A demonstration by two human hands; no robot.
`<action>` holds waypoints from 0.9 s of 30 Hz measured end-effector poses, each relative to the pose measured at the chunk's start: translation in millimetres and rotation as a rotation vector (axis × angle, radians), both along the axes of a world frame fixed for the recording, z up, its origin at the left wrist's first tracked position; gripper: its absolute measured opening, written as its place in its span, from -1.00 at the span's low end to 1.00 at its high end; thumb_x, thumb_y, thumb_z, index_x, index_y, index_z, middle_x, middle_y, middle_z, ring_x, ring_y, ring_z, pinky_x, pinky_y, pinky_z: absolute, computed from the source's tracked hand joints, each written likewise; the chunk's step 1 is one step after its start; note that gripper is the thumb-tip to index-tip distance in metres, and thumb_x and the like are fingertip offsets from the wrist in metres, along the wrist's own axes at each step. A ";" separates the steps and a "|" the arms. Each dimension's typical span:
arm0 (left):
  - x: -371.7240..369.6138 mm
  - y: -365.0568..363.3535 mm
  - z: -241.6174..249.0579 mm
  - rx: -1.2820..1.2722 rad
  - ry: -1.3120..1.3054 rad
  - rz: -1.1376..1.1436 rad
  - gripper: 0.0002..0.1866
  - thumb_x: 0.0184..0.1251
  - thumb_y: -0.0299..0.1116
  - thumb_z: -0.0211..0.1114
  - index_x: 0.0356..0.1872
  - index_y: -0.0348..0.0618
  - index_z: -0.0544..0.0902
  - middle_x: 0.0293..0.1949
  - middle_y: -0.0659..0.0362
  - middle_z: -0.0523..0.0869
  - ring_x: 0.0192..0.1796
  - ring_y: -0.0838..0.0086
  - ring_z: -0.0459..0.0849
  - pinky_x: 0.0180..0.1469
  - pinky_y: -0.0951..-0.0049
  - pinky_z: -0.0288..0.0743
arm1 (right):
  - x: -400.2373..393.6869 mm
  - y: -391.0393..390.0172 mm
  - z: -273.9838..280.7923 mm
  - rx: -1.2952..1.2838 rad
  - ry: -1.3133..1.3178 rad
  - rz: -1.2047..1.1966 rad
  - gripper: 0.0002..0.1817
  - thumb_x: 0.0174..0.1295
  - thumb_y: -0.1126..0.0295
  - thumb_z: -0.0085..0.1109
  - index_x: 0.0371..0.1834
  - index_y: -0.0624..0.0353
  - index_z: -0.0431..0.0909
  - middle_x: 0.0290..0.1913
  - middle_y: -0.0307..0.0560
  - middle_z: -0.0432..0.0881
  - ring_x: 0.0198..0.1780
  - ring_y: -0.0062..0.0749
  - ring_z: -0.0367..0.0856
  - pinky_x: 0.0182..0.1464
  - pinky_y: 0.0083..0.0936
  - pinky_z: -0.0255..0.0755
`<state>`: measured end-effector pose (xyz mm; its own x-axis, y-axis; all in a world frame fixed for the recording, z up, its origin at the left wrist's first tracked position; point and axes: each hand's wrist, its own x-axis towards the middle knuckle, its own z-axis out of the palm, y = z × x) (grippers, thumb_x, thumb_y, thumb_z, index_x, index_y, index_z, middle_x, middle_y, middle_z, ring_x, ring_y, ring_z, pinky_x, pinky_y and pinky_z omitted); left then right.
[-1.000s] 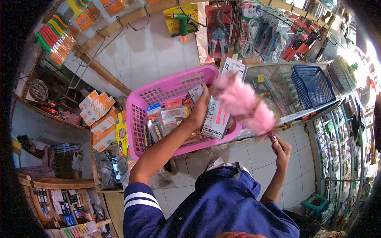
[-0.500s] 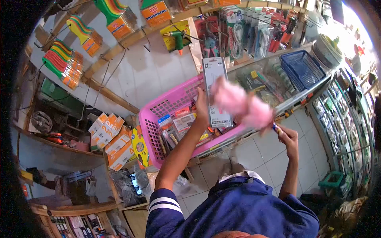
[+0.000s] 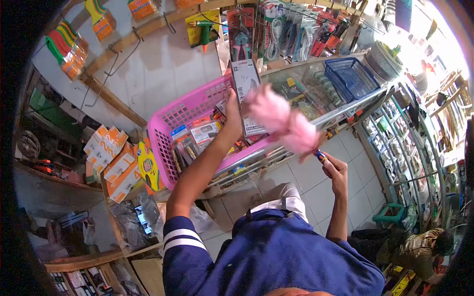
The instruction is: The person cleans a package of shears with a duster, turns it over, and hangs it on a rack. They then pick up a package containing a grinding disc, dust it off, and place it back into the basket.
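My left hand is closed on the edge of a long, flat white-and-grey package, held tilted above a pink plastic basket. In my right hand is the dark blue handle of a fluffy pink duster. The duster head is smeared by motion and covers part of the package front; whether it touches cannot be told. Inside the basket lie several boxed and carded goods, partly hidden by my left forearm.
A glass display counter carries the pink basket and a blue basket. Paintbrushes and carded tools hang from hooks. Orange-and-white boxes stand at left. A person is low at right, near a green stool.
The view has shifted, so the counter and basket appear farther left. Both hands keep their holds, with the duster still over the package. More of the person at lower right shows.
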<state>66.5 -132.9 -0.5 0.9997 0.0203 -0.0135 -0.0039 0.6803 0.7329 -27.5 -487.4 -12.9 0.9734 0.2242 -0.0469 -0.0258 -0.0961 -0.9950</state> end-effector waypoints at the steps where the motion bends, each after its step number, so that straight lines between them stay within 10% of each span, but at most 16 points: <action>1: -5.8 -6.8 13.2 0.004 0.016 0.047 -0.05 0.28 0.54 -0.29 0.20 -0.20 0.47 0.08 -0.27 0.59 0.06 -0.11 0.63 0.11 -0.16 0.51 | 0.2 -2.8 1.1 -0.005 0.014 0.023 -0.57 0.19 0.28 0.26 0.05 0.35 0.65 -0.52 -0.34 0.51 -0.49 -0.71 0.37 -0.48 -0.69 0.16; 4: 6.3 7.4 -10.2 -0.270 0.023 -0.353 -0.13 0.34 0.46 -0.22 0.23 -0.17 0.48 0.09 -0.05 0.63 0.08 0.08 0.65 0.19 -0.04 0.50 | 4.4 -13.3 -5.8 -0.019 -0.050 0.059 -0.57 0.19 0.27 0.24 0.05 0.35 0.65 -0.54 -0.37 0.47 -0.51 -0.72 0.33 -0.49 -0.70 0.12; 7: -20.6 9.0 -4.8 0.026 0.160 -0.134 -0.10 0.30 0.50 -0.22 0.27 -0.12 0.45 0.13 -0.05 0.61 0.05 -0.06 0.65 0.13 -0.17 0.51 | 8.6 -13.9 -5.5 -0.011 -0.043 0.047 -0.56 0.16 0.27 0.25 0.04 0.34 0.66 -0.54 -0.36 0.48 -0.51 -0.73 0.34 -0.50 -0.71 0.12; 11: -61.4 8.5 24.7 -0.288 0.355 -0.213 -0.14 0.34 0.47 -0.21 0.28 -0.10 0.44 0.19 -0.02 0.55 0.16 0.11 0.61 0.20 0.02 0.52 | 17.6 -12.3 -12.0 -0.043 -0.053 0.142 -0.57 0.18 0.29 0.25 0.05 0.35 0.65 -0.52 -0.35 0.50 -0.50 -0.73 0.35 -0.49 -0.71 0.15; 15: -69.9 7.4 15.6 -0.214 0.051 -0.149 -0.16 0.36 0.44 -0.19 0.26 -0.15 0.42 0.15 -0.01 0.55 0.16 0.24 0.59 0.23 0.11 0.49 | 37.6 11.5 -3.3 0.000 -0.119 0.073 -0.54 0.19 0.27 0.23 0.06 0.40 0.63 -0.54 -0.34 0.45 -0.54 -0.73 0.30 -0.52 -0.72 0.06; 16: -66.0 32.9 -19.0 -0.083 -0.061 -0.361 -0.16 0.38 0.42 -0.20 0.31 -0.16 0.37 0.12 0.02 0.58 0.10 0.32 0.63 0.16 0.22 0.56 | 41.6 13.6 -0.8 0.001 -0.106 0.078 -0.54 0.20 0.27 0.23 0.07 0.40 0.62 -0.54 -0.34 0.45 -0.54 -0.74 0.28 -0.52 -0.72 0.05; 19: -71.8 23.0 -21.5 0.400 -0.032 -0.008 -0.10 0.35 0.46 -0.25 0.33 -0.17 0.35 0.05 0.05 0.64 -0.01 0.36 0.70 0.02 0.34 0.64 | 54.2 16.6 -6.5 0.016 -0.143 0.128 -0.51 0.23 0.24 0.23 0.13 0.40 0.58 -0.54 -0.38 0.40 -0.55 -0.77 0.20 -0.53 -0.72 -0.01; 23: -69.3 19.1 -7.3 0.084 -0.025 -0.275 -0.17 0.41 0.40 -0.26 0.34 -0.14 0.36 0.00 0.08 0.66 -0.06 0.43 0.72 -0.06 0.42 0.66 | 62.8 28.0 -0.5 0.070 -0.155 0.015 -0.50 0.22 0.23 0.24 0.11 0.40 0.60 -0.54 -0.38 0.41 -0.55 -0.77 0.22 -0.53 -0.73 0.00; 27: -67.9 1.4 -13.1 0.066 0.032 -0.006 -0.11 0.38 0.43 -0.42 0.35 -0.13 0.35 0.00 0.05 0.66 -0.04 0.36 0.72 -0.04 0.39 0.66 | 69.3 29.2 -1.1 0.055 -0.175 0.051 -0.52 0.24 0.24 0.23 0.11 0.39 0.60 -0.53 -0.37 0.43 -0.55 -0.77 0.23 -0.54 -0.74 0.00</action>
